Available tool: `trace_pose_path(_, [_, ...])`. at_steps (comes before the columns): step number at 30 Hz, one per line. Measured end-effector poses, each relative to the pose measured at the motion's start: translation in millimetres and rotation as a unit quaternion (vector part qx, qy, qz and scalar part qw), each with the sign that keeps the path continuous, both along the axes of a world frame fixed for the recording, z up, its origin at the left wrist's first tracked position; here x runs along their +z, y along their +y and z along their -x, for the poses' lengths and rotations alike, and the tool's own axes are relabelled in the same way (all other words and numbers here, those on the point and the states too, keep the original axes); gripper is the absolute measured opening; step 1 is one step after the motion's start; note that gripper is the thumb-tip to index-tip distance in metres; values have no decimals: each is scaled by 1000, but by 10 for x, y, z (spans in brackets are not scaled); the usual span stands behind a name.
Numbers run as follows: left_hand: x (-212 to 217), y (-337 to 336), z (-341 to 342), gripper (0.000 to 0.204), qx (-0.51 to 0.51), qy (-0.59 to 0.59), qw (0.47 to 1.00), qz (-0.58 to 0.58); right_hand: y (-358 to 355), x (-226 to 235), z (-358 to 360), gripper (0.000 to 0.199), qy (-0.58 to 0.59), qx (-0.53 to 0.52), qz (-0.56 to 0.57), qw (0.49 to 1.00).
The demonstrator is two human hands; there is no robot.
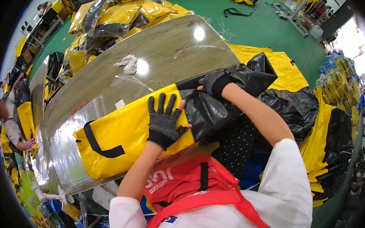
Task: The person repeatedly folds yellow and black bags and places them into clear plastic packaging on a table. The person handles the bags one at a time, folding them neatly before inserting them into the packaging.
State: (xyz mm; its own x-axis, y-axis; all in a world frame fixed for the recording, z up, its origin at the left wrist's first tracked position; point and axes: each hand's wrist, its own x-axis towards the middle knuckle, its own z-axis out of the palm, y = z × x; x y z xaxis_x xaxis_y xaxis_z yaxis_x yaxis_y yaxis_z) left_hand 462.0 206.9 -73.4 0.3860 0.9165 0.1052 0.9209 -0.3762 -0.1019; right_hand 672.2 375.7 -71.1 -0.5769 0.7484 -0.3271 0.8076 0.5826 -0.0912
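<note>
A yellow and black dry bag lies across the table in front of me, a black strap handle on its yellow part. My left hand, in a dark grey glove with bare thumb tip, rests flat on the yellow part near the black seam, fingers spread. Farther right, my right hand, gloved alike, has its fingers bent at the upper edge of the black part. It appears to grip the crumpled black material, though the fingertips are partly hidden.
The shiny table has a crumpled white scrap on it. Plastic-wrapped yellow and black bags are heaped beyond it. More yellow and black bags lie to my right. At the far left, another person handles a yellow and black piece.
</note>
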Motion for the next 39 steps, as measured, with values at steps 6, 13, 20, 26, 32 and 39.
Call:
trace_pose_path(6, [-151,34,-70,78,31,-112,993,26,-196,553,-1067,54,-4,-154,-66,986])
trace_pose_path(13, [181,527,-615,74,4,-189,982,22,-117,117,-1171,56,30,-154,-79,984])
trace_pose_path(20, [-261,679,-985,81,31,-236,971,25,-809,-196,-1341,36,731,-409,-129,530])
trace_pose_path(26, [-288,723,-1006,77,17,-212,977,23,-1055,22,-804,30,648,-457,5,609])
trace_pose_path(32, [-515,376,-333,57,-37,-758,618,206,-1441,348,322,55,331,71,-218,916])
trace_pose_path(39, [90,-619,1989,67,67,-51,996,-39,-1546,366,582,66,156,108,-133,973])
